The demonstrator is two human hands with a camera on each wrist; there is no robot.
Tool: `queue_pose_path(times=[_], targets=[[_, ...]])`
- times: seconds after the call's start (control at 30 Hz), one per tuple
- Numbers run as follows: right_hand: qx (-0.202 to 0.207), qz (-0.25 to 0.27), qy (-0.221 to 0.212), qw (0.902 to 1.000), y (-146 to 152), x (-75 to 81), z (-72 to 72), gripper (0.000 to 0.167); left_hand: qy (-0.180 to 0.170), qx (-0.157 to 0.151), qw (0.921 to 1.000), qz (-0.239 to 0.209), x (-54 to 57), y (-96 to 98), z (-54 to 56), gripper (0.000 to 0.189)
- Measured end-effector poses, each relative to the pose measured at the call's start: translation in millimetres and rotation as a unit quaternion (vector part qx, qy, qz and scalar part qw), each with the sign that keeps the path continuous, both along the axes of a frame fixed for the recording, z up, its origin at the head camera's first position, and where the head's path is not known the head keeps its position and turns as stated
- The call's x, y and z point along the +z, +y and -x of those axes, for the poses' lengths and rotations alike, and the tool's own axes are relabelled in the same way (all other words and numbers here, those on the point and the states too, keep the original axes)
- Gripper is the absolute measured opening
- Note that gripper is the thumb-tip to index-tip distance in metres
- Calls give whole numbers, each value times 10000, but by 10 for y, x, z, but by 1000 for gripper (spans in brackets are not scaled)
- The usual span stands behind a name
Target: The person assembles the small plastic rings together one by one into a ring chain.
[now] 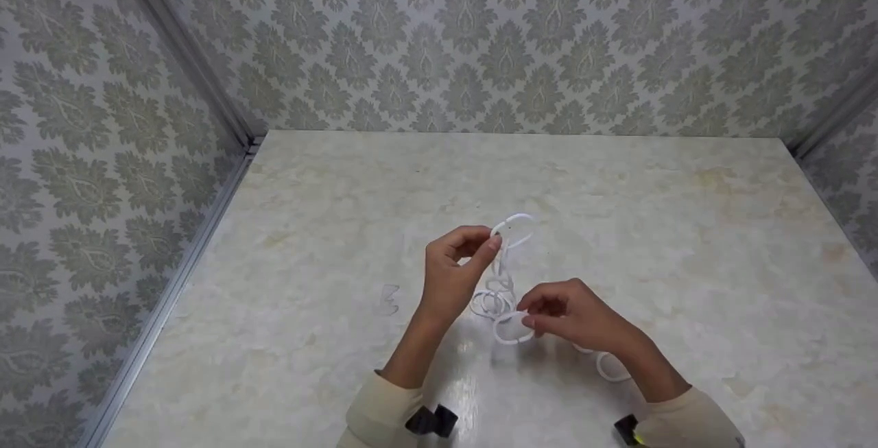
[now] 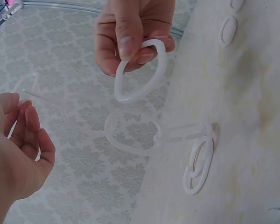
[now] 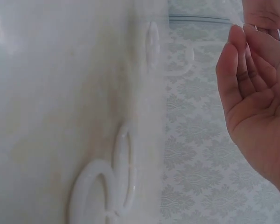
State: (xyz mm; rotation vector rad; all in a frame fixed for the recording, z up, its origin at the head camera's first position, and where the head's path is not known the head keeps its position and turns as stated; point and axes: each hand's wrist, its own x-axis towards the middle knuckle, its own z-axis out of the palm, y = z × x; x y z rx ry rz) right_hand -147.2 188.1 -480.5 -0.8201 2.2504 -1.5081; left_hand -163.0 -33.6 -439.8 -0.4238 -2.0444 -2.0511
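Observation:
A chain of white plastic link rings [image 2: 111, 135] hangs from my left hand [image 1: 456, 269], which pinches its top link between thumb and fingers. The chain's lower links lie bunched on the table. My right hand [image 1: 576, 314], lower and nearer the body, pinches a single white link ring [image 2: 163, 60] by its edge, in front of the chain. In the left wrist view this ring looks apart from the chain. The right wrist view shows my right palm and curled fingers, but the held ring is hidden there.
More white links [image 1: 612, 379] lie on the table beneath the right forearm, partly covered by it. A small clear plastic piece [image 1: 389, 299] lies left of the left hand. The pale marbled table [image 1: 309, 194] meets patterned walls at the back and left.

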Motion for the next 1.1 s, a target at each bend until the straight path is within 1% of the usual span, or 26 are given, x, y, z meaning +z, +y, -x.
queue_pose_path(times=[0.3,0.53,0.63,0.83,0.97,1.1], targets=[[-324,418,68,9986,35,145,1,19,-26,17,9999,119,-8,12,-3,17],[-639,566,307,9959,46,278,0,19,-53,-9,9999,139,-10,27,-8,17],[-777,734,403,9935,43,339,5,18,-85,-16,9998,151,-7,30,-9,16],[-1017,1162,674,9857,17,435,28,18,-108,-29,9998,147,1,28,-15,13],[-1228,1375,833,9793,11,478,56,19,-48,-79,9999,128,5,33,-19,14],[-1526,1647,981,9695,-1,528,93,18,-21,-139,9999,95,3,36,-16,14]])
